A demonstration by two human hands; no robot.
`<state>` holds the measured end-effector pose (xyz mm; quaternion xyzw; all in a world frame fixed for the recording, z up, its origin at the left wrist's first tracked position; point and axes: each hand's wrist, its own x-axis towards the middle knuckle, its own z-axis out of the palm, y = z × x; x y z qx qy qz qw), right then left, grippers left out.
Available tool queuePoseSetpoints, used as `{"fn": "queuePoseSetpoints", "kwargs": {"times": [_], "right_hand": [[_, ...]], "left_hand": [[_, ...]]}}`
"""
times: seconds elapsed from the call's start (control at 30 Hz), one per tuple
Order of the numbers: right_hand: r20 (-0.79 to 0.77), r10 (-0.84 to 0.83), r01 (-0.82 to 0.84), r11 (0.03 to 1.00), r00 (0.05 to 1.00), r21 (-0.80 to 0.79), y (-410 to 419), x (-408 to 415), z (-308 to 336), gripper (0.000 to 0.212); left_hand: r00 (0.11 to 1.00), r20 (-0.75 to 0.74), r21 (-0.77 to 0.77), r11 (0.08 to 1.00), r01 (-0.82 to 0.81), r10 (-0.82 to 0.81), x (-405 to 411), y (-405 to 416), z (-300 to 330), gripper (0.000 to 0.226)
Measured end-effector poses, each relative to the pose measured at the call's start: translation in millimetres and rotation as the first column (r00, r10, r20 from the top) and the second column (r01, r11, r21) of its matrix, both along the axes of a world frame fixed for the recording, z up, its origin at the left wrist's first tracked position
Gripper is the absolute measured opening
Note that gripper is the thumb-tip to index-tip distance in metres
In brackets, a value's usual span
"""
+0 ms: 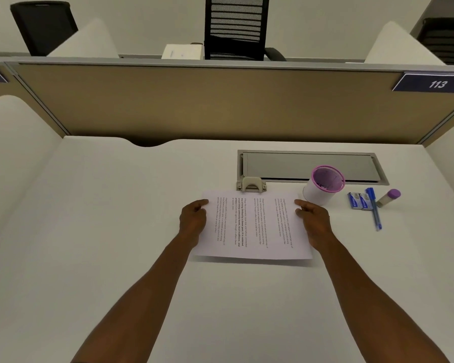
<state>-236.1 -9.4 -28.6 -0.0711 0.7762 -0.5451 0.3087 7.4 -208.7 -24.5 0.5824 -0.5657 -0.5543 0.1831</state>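
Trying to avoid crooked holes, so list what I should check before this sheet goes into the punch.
1. Both sides held: left hand pinches the left edge of the sheet, right hand pinches the right edge. Ok.
2. Centring: the hole punch sits about midway along the sheet's far edge. Ok.
3. Far edge inside the punch slot: it reaches the punch's mouth, but how deep is hidden. Cannot tell.
4. Sheet square to the punch: the far edge looks parallel to it. Ok.
5. Right far corner free: the pen cup stands very close, and contact is unclear. Cannot tell.
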Motion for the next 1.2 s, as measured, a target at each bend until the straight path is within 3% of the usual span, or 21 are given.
{"fn": "queuePoseSetpoints", "kwargs": {"times": [0.17,0.4,0.73,1.2], "right_hand": [[0.028,-0.006,0.006,1.000,1.000,-0.016,-3,-3,-3,0.025],[0.022,0.005,-0.004,1.000,1.000,-0.019,-7,-4,-2,0.028],[0.068,-0.025,0.029,0.997,0.997,-0.069,-8,-5,-2,0.030],[0.054,-0.018,0.026,0.990,0.998,-0.142,-8,-4,-4,0.024]], "left_hand": [[1.000,0.006,0.002,1.000,-0.006,0.006,-1,-1,2,0.042],[0.999,0.037,-0.138,0.990,0.025,-0.020,-6,-2,3,0.036],[0.999,-0.006,-0.024,0.999,-0.033,0.033,-6,-12,-4,0.040],[1.000,0.005,-0.063,0.998,-0.023,0.024,-5,-17,-6,0.045]]}}
